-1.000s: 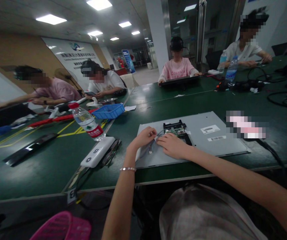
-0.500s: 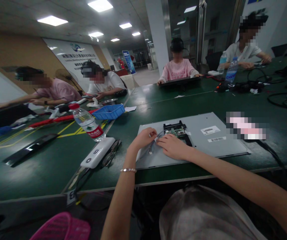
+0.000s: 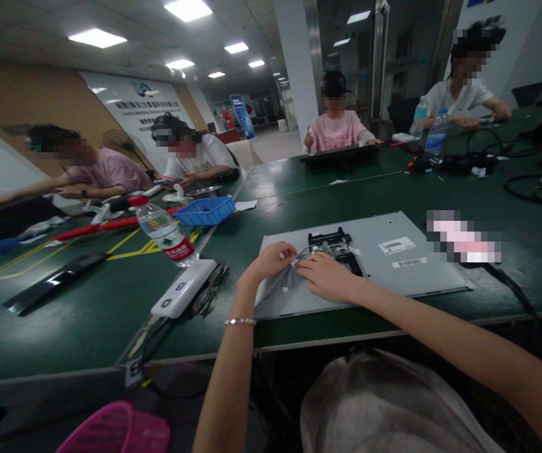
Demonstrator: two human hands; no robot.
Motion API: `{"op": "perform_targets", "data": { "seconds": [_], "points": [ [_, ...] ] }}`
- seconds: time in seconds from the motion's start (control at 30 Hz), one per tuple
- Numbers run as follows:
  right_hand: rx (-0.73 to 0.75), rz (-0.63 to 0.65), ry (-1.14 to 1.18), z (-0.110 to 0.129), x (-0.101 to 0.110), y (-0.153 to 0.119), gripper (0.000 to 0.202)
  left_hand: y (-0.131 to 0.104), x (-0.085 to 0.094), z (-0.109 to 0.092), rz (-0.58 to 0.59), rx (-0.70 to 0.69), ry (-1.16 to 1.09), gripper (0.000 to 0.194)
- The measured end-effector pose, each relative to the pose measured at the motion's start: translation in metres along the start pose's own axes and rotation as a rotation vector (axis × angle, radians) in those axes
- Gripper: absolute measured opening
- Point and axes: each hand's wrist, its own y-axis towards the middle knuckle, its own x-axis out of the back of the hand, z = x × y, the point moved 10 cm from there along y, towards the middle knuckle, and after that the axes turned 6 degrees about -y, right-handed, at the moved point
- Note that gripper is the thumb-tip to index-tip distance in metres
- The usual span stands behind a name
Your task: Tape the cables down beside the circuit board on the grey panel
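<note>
A grey metal panel (image 3: 393, 270) lies flat on the green table (image 3: 299, 195) in front of me, with a small circuit board (image 3: 334, 246) in a black frame near its upper middle. A thin bundle of grey wires (image 3: 288, 277) runs from the board toward the panel's left edge. My left hand (image 3: 268, 263) pinches these wires between thumb and fingers. My right hand (image 3: 328, 275) lies palm down on the panel just right of the wires, fingertips at the wire bundle beside the board.
Left of the panel lie a white power bank (image 3: 183, 288), folded glasses (image 3: 209, 289) and a tilted water bottle (image 3: 165, 233). A blue tray (image 3: 204, 211) sits farther back. Several other people work around the table. Cables (image 3: 511, 286) trail at right. A pink basket (image 3: 115, 431) is below the table edge.
Almost nothing differs. My left hand has shifted slightly along the wires; my right hand stays on the panel.
</note>
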Motion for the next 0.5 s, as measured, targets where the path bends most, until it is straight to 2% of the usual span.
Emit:
{"op": "perform_targets", "data": {
  "seconds": [0.5],
  "points": [
    [-0.011,0.023,0.021,0.0009,0.0021,0.0013,0.035,0.0001,-0.0022,0.0052,-0.001,0.032,-0.060,0.016]
  ]
}}
